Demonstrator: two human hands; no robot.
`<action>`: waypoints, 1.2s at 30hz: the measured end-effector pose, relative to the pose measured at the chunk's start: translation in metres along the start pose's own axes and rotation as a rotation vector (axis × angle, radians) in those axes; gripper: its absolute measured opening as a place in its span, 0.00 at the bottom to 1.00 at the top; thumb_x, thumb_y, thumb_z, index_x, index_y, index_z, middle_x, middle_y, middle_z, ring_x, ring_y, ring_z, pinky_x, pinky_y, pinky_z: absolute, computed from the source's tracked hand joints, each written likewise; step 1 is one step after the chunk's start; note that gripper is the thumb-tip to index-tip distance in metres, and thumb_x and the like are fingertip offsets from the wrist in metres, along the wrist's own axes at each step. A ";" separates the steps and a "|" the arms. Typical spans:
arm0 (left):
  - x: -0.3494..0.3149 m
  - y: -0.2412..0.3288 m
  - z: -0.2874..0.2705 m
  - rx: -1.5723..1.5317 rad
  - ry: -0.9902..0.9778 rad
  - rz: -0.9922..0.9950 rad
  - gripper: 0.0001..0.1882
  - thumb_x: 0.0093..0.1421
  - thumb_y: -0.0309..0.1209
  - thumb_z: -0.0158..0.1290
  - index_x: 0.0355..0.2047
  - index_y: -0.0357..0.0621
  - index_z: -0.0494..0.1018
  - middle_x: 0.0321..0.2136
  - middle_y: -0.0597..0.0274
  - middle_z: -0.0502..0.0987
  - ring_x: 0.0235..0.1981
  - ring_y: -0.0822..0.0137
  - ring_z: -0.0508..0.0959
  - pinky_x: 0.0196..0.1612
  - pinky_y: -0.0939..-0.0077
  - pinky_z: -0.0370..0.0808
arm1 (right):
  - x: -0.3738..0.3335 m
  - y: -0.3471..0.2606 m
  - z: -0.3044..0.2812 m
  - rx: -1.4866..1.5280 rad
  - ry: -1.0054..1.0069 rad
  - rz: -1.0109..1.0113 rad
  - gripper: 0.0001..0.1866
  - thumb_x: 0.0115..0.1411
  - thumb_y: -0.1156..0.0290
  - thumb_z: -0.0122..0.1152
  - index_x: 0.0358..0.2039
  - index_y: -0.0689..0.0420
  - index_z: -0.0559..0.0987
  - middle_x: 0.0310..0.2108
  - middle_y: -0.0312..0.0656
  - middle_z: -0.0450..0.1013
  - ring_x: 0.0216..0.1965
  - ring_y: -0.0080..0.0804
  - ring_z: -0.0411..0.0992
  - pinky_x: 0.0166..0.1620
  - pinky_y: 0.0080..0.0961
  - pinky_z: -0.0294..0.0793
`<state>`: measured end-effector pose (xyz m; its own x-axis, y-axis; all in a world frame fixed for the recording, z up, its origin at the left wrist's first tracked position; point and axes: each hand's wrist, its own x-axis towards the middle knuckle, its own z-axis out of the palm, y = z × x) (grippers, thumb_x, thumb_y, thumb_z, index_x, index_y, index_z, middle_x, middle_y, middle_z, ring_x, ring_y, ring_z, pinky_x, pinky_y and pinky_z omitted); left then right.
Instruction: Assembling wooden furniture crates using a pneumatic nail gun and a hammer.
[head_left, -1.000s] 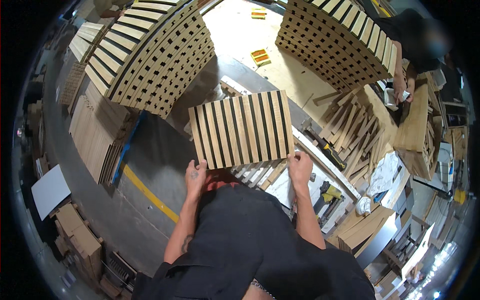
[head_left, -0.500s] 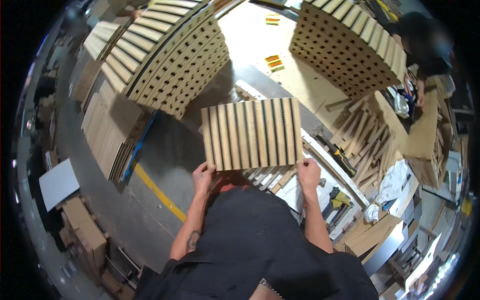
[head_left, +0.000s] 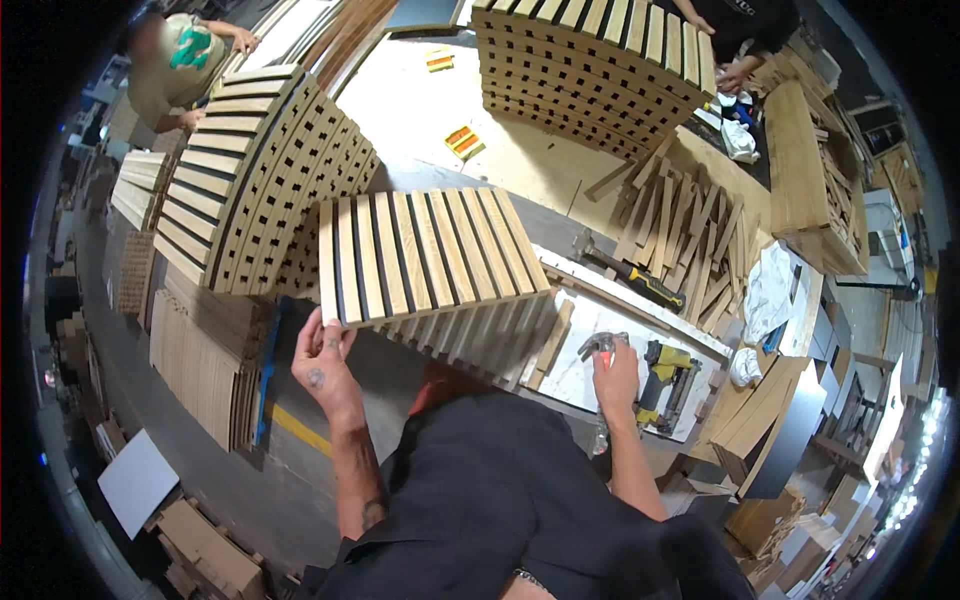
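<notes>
My left hand (head_left: 328,372) pinches the lower left corner of a slatted wood panel (head_left: 425,255), pale slats over a black backing. The panel is tilted, its right end resting over or close to the white bench. Clear of the panel, my right hand (head_left: 616,378) is closed around what looks like a hammer (head_left: 600,346). Its grey metal head shows above my fingers; most of the handle is hidden. Beside that hand a yellow and black nail gun (head_left: 660,385) lies on the white work surface (head_left: 590,320). Grey-looking slats (head_left: 480,335) show under the panel.
Stacks of slatted panels stand at left (head_left: 270,180) and at the far side (head_left: 590,80). Loose wood strips (head_left: 690,225) and a yellow-black-handled hammer (head_left: 645,285) lie at right. Two people work beyond, one at far left (head_left: 190,60), one at far right (head_left: 740,40).
My right hand has let go of the panel and closed on the hammer. The panel has shifted left and tilted, with my left hand still at its corner. The view has turned.
</notes>
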<state>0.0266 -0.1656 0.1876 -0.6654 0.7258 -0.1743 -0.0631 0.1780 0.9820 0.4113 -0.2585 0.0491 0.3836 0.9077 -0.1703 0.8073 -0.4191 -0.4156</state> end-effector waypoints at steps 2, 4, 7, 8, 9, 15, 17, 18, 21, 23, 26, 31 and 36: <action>0.006 -0.015 -0.012 -0.020 -0.005 -0.073 0.16 0.65 0.20 0.51 0.52 0.28 0.70 0.41 0.55 0.78 0.40 0.66 0.80 0.46 0.69 0.82 | -0.012 -0.002 0.007 0.031 -0.017 0.040 0.28 0.60 0.64 0.62 0.58 0.62 0.68 0.48 0.58 0.70 0.50 0.59 0.70 0.52 0.48 0.71; 0.017 -0.037 -0.029 -0.112 -0.040 -0.178 0.15 0.64 0.20 0.50 0.51 0.29 0.70 0.41 0.55 0.78 0.39 0.67 0.79 0.45 0.69 0.81 | -0.016 -0.001 0.016 0.059 -0.036 0.066 0.31 0.59 0.65 0.63 0.61 0.61 0.65 0.49 0.60 0.70 0.50 0.61 0.70 0.52 0.50 0.71; 0.028 -0.049 -0.029 -0.270 -0.180 -0.293 0.13 0.65 0.28 0.55 0.47 0.32 0.74 0.34 0.62 0.79 0.34 0.73 0.79 0.40 0.76 0.79 | -0.010 0.009 0.025 0.043 -0.026 0.219 0.31 0.55 0.67 0.67 0.56 0.62 0.66 0.47 0.62 0.72 0.47 0.62 0.72 0.51 0.49 0.72; 0.035 -0.055 -0.027 -0.299 -0.194 -0.322 0.12 0.65 0.30 0.57 0.45 0.34 0.76 0.32 0.65 0.80 0.32 0.75 0.78 0.38 0.78 0.78 | -0.007 0.010 0.025 0.049 -0.020 0.203 0.31 0.55 0.67 0.67 0.56 0.62 0.66 0.47 0.62 0.72 0.47 0.62 0.72 0.51 0.49 0.72; 0.046 -0.066 -0.026 -0.314 -0.192 -0.401 0.10 0.64 0.33 0.60 0.38 0.37 0.78 0.28 0.68 0.78 0.30 0.77 0.77 0.35 0.78 0.77 | -0.007 0.011 0.026 0.031 -0.048 0.238 0.28 0.55 0.67 0.68 0.53 0.62 0.67 0.45 0.61 0.73 0.47 0.62 0.73 0.50 0.49 0.72; 0.069 -0.079 0.015 -0.328 -0.099 -0.360 0.06 0.62 0.26 0.58 0.36 0.35 0.75 0.32 0.58 0.78 0.35 0.66 0.80 0.44 0.64 0.82 | 0.001 0.016 0.019 0.033 -0.162 0.235 0.23 0.53 0.67 0.68 0.44 0.62 0.69 0.41 0.57 0.74 0.45 0.59 0.73 0.47 0.49 0.73; 0.069 -0.071 0.025 -0.348 -0.122 -0.235 0.07 0.62 0.25 0.58 0.37 0.34 0.74 0.34 0.56 0.79 0.37 0.65 0.80 0.45 0.64 0.82 | 0.001 0.016 0.022 0.046 -0.143 0.231 0.23 0.53 0.66 0.68 0.44 0.61 0.69 0.41 0.57 0.74 0.44 0.59 0.73 0.47 0.49 0.73; 0.061 -0.053 0.032 -0.395 -0.166 -0.143 0.07 0.63 0.25 0.58 0.38 0.34 0.74 0.35 0.56 0.79 0.37 0.65 0.80 0.45 0.66 0.82 | -0.001 0.019 0.023 0.050 -0.137 0.225 0.22 0.53 0.66 0.69 0.44 0.61 0.69 0.41 0.57 0.74 0.44 0.59 0.74 0.47 0.50 0.73; 0.038 -0.004 0.043 -0.296 -0.182 0.026 0.09 0.62 0.22 0.58 0.42 0.33 0.74 0.41 0.55 0.78 0.38 0.69 0.79 0.44 0.74 0.79 | -0.001 0.023 0.029 0.074 -0.073 0.191 0.21 0.54 0.65 0.67 0.43 0.61 0.70 0.40 0.57 0.73 0.43 0.59 0.73 0.46 0.49 0.72; 0.028 0.027 0.040 -0.223 -0.210 0.154 0.10 0.62 0.21 0.59 0.43 0.32 0.75 0.44 0.56 0.77 0.39 0.71 0.78 0.44 0.76 0.78 | -0.004 0.021 0.029 0.068 -0.043 0.172 0.20 0.55 0.65 0.67 0.42 0.62 0.70 0.39 0.57 0.73 0.42 0.60 0.72 0.45 0.50 0.71; 0.010 0.084 0.036 0.021 -0.282 0.410 0.11 0.61 0.20 0.59 0.44 0.32 0.75 0.51 0.56 0.74 0.42 0.73 0.76 0.43 0.79 0.76 | -0.003 0.022 0.031 0.039 -0.051 0.156 0.20 0.55 0.66 0.67 0.42 0.62 0.69 0.40 0.58 0.72 0.42 0.61 0.72 0.44 0.51 0.71; -0.015 0.099 0.014 0.156 -0.379 0.657 0.12 0.60 0.20 0.57 0.46 0.34 0.76 0.51 0.55 0.74 0.45 0.71 0.76 0.43 0.79 0.74 | -0.002 0.043 0.034 0.295 -0.024 0.146 0.14 0.56 0.72 0.64 0.40 0.64 0.73 0.30 0.51 0.77 0.33 0.43 0.78 0.38 0.34 0.76; -0.019 0.066 -0.031 0.112 -0.356 0.647 0.19 0.58 0.15 0.59 0.51 0.33 0.73 0.54 0.49 0.72 0.54 0.63 0.74 0.55 0.71 0.73 | 0.001 -0.017 -0.029 0.436 -0.091 0.002 0.11 0.59 0.76 0.57 0.42 0.62 0.72 0.29 0.49 0.74 0.31 0.39 0.75 0.38 0.32 0.73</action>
<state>0.0122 -0.1882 0.2575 -0.2617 0.8766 0.4038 0.3483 -0.3044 0.8866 0.4113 -0.2507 0.0822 0.3283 0.9133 -0.2412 0.5342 -0.3901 -0.7500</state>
